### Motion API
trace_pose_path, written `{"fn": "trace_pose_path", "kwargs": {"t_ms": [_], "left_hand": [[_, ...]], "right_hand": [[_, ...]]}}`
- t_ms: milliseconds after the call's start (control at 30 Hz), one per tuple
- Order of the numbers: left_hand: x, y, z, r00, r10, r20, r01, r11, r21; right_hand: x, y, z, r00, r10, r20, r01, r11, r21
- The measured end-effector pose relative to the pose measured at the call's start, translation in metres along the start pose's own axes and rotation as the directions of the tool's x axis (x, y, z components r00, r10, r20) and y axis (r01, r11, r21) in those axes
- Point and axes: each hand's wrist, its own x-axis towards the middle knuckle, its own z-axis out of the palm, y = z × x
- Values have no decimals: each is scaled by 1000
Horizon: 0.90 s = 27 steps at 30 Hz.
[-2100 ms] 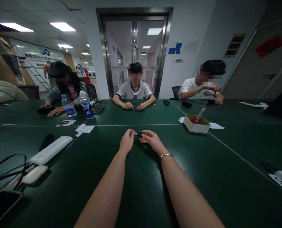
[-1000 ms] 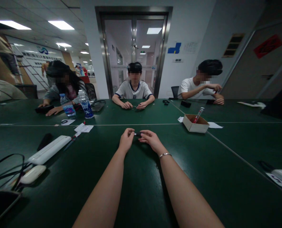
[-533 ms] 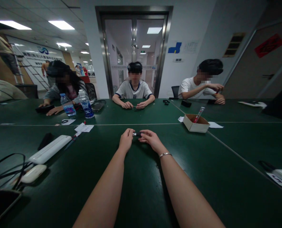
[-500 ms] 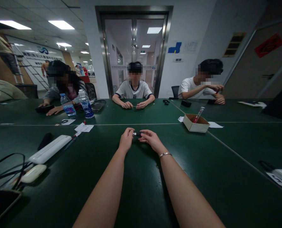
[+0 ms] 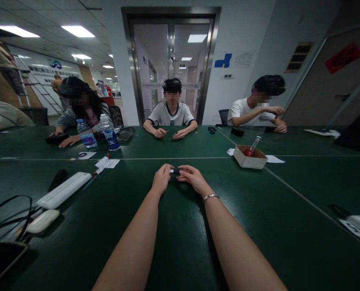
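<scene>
Between my hands, just above the green table (image 5: 180, 234), is a small black object with a silver section (image 5: 174, 171); its exact kind is too small to make out. My left hand (image 5: 162, 178) pinches the silver end on the left. The fingers of my right hand (image 5: 193, 178) close around the black end on the right. My fingertips hide part of both ends. A metal bracelet (image 5: 210, 197) circles my right wrist.
An open box (image 5: 250, 162) with a red-and-clear tube (image 5: 254, 146) stands ahead right. To the left lie a long white device (image 5: 64, 190), a white case (image 5: 43, 221), a phone (image 5: 4, 260) and cables. Two bottles (image 5: 109, 133) stand farther back. Several people sit across the table.
My hands stay in nearly the same place, still holding the small object; the left fingers shift slightly. Across the table, the middle person's hands have moved apart a little.
</scene>
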Motion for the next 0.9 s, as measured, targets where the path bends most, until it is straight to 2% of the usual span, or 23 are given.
{"fn": "trace_pose_path", "kwargs": {"t_ms": [433,567,667,800,900], "left_hand": [[-2,2,-2,1000,7,-21,-7,1000,19],[-4,5,-2,1000,6,7,-6,1000,-23],[-3,6,-1,1000,14,-13,-14,998,-69],[0,5,0,998,50,-41,-54,994,-98],[-1,4,0,997,76,5,-76,997,-14]], "right_hand": [[0,0,0,1000,2,5,-2,1000,7],[0,0,0,1000,-1,4,1,1000,4],[0,1,-1,1000,-7,14,7,1000,-4],[4,6,0,998,-17,63,24,993,-114],[7,12,2,997,-34,74,53,959,-279]]}}
